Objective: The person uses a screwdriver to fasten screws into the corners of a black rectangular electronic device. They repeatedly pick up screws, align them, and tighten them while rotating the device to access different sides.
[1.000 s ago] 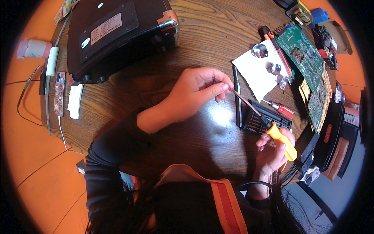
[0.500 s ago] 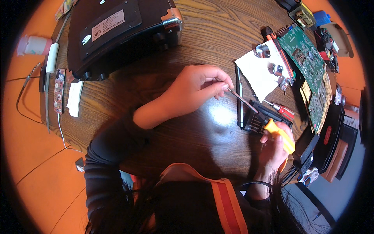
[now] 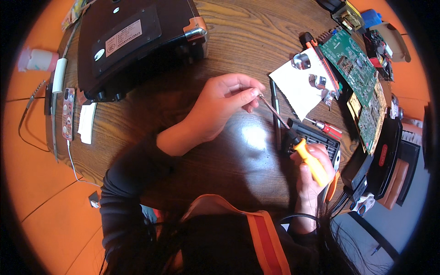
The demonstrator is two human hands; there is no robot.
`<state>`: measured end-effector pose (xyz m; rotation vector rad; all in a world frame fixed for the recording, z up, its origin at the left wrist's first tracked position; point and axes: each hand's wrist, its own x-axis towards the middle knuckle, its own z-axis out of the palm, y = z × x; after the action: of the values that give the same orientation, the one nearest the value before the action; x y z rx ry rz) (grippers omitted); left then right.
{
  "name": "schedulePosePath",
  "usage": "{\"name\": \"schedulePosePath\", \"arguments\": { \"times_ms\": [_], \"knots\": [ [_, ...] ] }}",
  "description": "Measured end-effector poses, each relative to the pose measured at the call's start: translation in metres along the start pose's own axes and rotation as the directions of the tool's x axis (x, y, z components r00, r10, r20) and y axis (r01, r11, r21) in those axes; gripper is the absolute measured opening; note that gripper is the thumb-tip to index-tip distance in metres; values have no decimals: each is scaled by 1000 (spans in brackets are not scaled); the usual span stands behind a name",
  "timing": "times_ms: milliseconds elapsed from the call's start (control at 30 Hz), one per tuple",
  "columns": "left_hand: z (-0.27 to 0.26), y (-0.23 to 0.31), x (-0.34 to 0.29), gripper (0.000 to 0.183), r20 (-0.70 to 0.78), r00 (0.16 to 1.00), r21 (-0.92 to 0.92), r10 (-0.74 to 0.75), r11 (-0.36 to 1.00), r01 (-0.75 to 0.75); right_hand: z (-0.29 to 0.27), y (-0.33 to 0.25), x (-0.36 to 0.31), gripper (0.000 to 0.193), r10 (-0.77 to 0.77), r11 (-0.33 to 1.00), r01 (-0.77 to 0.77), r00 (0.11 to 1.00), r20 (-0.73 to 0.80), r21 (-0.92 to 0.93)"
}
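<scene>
My right hand (image 3: 308,172) is closed round the yellow handle of a screwdriver (image 3: 313,165), whose long metal shaft slants up and to the left. At the shaft's far end, the thumb and fingers of my left hand (image 3: 224,103) are pinched together. Something tiny and shiny shows at these fingertips, too small to name. Beneath the screwdriver and partly hidden by my right hand lies a black bit case (image 3: 316,136). A thin black pen-like tool (image 3: 275,107) rests left of the case, and a red-handled screwdriver (image 3: 329,129) lies beyond it.
Shiny metal parts (image 3: 317,81) sit on a white sheet (image 3: 293,87), with an orange cutter (image 3: 316,48) alongside. Green circuit boards (image 3: 350,64) stand at the right. A large black case (image 3: 133,46) fills the back left, near a phone (image 3: 68,114) on a cable.
My right hand and the yellow screwdriver have shifted left and slightly down, uncovering more of the bit case. My left hand has moved slightly left and up, still at the shaft's end.
</scene>
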<state>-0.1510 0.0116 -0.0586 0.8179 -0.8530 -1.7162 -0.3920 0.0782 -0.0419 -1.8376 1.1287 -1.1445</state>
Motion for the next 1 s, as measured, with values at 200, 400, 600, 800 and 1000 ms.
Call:
{"name": "schedulePosePath", "arguments": {
  "times_ms": [200, 400, 600, 800, 1000],
  "knots": [
    [4, 2, -1, 22, -127, 988, -91, -85, 993, 74, 16, -10, 6, 34, -275, 948, 277, 961, 38, -156],
    [-2, -1, 1, 23, -107, 979, -283, -173, 949, 137, 23, -8, 6, 34, -329, 922, 340, 940, 91, -184],
    [3, -1, 0, 27, -181, 974, -141, -136, 984, 111, 24, -6, 5, 37, -315, 921, 334, 941, 121, -201],
    [16, 3, -9, 37, -218, 966, 161, -137, 972, 174, 27, -5, 4, 37, -308, 866, 365, 928, 210, -342],
    [4, 6, -49, 37, -253, 963, 224, -88, 963, 147, 31, -6, 4, 38, -246, 799, 382, 912, 327, -464]
  ]
}}
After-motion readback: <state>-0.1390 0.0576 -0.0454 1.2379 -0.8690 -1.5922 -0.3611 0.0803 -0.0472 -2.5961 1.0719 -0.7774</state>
